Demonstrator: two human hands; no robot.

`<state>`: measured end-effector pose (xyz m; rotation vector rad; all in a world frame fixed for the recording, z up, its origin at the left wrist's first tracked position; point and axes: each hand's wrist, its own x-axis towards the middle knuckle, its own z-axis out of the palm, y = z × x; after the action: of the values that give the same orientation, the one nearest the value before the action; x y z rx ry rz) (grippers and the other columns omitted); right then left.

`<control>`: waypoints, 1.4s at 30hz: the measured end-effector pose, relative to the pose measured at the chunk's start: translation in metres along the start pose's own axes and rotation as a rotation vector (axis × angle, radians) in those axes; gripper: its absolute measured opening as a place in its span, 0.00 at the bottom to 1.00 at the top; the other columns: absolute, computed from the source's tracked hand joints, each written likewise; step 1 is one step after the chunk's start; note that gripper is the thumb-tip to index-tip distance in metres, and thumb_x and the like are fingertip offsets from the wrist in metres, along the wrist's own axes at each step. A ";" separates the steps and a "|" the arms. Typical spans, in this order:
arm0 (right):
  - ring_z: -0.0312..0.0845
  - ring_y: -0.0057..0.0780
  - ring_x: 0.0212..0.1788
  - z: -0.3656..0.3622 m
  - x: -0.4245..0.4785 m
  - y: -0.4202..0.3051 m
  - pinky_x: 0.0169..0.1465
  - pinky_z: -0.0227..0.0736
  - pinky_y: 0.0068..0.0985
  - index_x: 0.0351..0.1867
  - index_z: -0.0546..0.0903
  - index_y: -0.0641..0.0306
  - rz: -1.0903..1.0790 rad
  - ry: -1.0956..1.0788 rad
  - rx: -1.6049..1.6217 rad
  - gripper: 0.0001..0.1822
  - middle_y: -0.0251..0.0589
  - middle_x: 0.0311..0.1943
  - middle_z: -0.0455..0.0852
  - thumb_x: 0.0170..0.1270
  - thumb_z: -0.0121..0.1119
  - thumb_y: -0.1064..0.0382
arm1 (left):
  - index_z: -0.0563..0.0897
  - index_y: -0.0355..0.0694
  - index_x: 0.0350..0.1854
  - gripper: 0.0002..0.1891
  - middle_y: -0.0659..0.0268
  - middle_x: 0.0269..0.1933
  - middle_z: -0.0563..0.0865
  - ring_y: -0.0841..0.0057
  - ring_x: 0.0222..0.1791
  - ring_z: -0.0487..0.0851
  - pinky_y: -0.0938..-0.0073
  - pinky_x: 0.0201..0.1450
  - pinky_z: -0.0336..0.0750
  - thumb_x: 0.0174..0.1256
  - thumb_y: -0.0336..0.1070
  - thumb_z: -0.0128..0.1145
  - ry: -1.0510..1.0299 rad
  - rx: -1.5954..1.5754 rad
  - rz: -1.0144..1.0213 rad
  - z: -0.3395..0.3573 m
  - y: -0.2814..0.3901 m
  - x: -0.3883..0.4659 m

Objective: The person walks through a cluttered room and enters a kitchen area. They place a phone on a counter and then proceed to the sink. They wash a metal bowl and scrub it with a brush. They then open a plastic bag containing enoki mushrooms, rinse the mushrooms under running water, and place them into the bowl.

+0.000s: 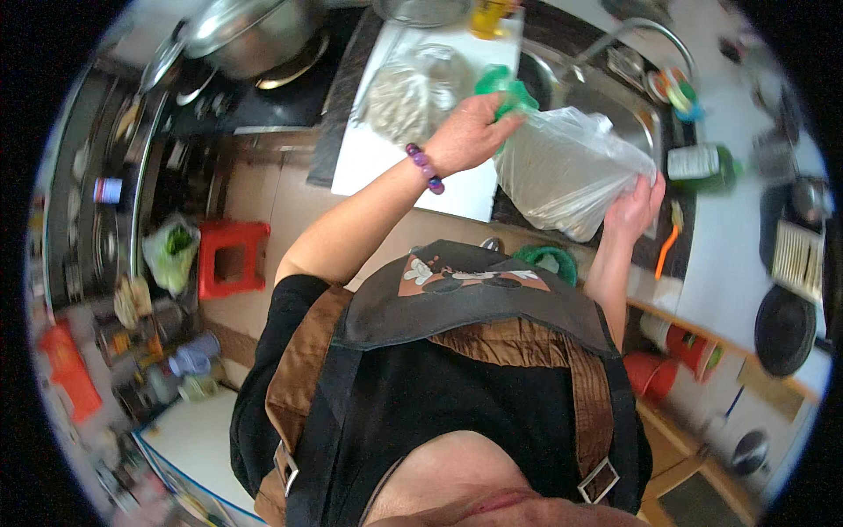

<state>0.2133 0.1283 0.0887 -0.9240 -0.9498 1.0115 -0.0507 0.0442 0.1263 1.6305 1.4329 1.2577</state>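
Note:
My left hand (471, 135), with a purple bead bracelet at the wrist, pinches a green plastic bag (500, 89) near the top of a translucent plastic bag (560, 168). On that bag's right side, my right hand (635, 204) grips the plastic near its edge. The bag hangs between both hands over the counter's front edge and part of the sink; its contents look pale and brownish, but I cannot tell what they are. Left of it, another clear plastic bag (415, 95) with pale pieces inside lies on a white board (355, 158).
A steel sink (609, 99) with a curved faucet (639, 23) lies behind the held bag. At the upper left, a large steel pot (244, 39) stands on the black stove. A green bottle (701, 166) and an orange-handled tool (667, 251) are at the right. A red stool (234, 259) stands on the floor.

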 end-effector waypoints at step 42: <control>0.62 0.35 0.62 -0.205 0.057 0.013 0.64 0.56 0.30 0.66 0.53 0.65 -0.069 -0.234 -0.706 0.45 0.46 0.60 0.66 0.48 0.65 0.63 | 0.74 0.38 0.42 0.11 0.52 0.37 0.80 0.56 0.38 0.78 0.62 0.44 0.72 0.56 0.31 0.53 -0.594 0.086 0.397 0.334 0.036 0.109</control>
<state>0.4151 0.1501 0.0245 -1.3551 -1.5773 0.7341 0.2675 0.1862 0.0684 2.1842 0.8305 0.7944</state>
